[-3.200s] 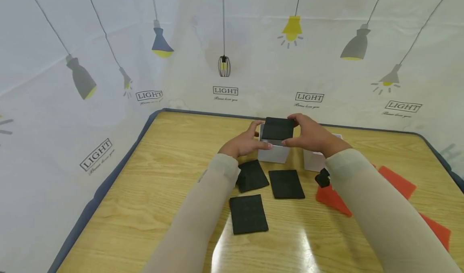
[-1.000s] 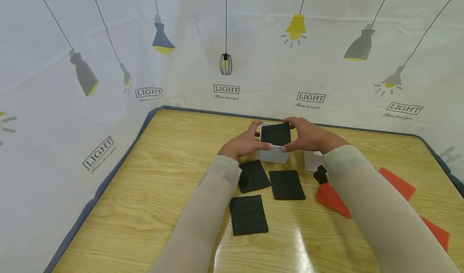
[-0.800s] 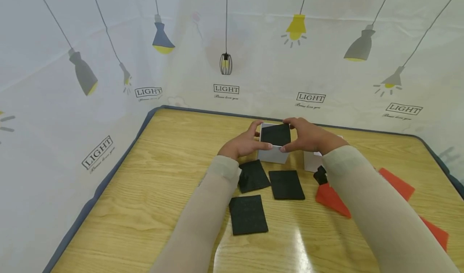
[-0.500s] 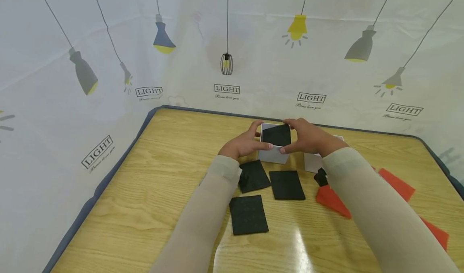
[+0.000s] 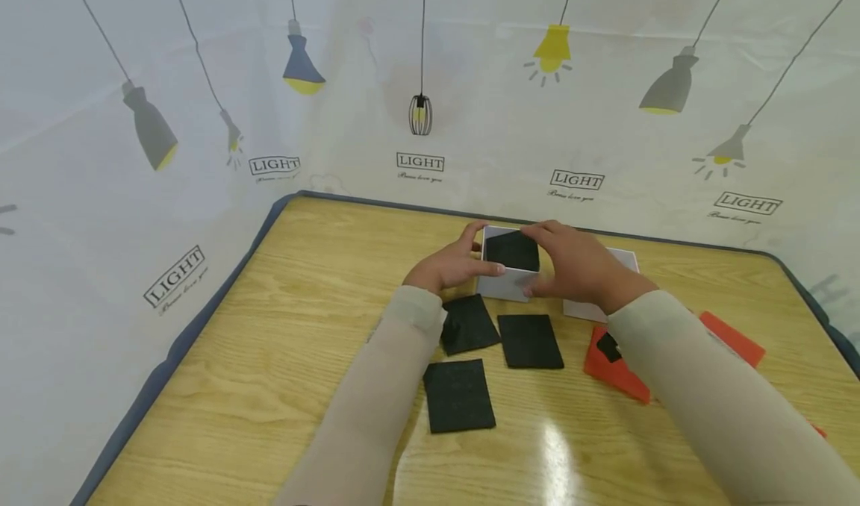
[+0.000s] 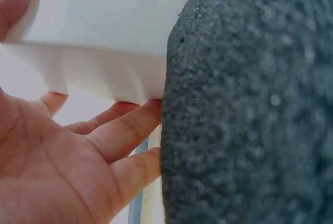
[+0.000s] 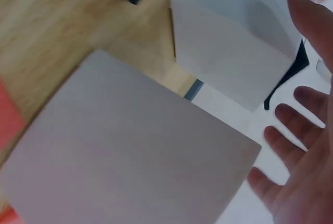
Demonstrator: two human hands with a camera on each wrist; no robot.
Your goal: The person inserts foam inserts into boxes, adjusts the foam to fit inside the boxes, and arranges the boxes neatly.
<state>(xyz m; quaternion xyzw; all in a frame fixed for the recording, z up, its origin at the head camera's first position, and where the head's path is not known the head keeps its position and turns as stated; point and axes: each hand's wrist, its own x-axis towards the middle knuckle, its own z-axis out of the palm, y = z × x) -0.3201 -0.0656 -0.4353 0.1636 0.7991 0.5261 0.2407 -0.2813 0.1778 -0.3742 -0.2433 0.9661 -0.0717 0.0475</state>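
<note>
A white open-topped box (image 5: 507, 285) stands near the table's far edge with a black square foam-like sheet (image 5: 512, 250) inside its mouth. My left hand (image 5: 452, 264) holds the box from the left, thumb on the front and fingers along the side; the left wrist view shows those fingers (image 6: 127, 130) against the wall. At the right side is my right hand (image 5: 579, 266), fingers spread. In the right wrist view its fingers (image 7: 307, 125) are apart from the box, with the thumb (image 7: 312, 21) close to the front. A black edge (image 7: 296, 68) shows at the box's rim.
Three black squares (image 5: 531, 342) lie on the wooden table (image 5: 302, 357) before the box. A second white box (image 5: 583, 310) stands to the right, partly behind my right hand. Red sheets (image 5: 732, 336) lie around and under the right forearm. A printed curtain (image 5: 484, 118) hangs behind the table.
The black square, earlier held above the box, has gone down into its mouth. My right hand has just loosened and shifted slightly right; the left hand stays on the box.
</note>
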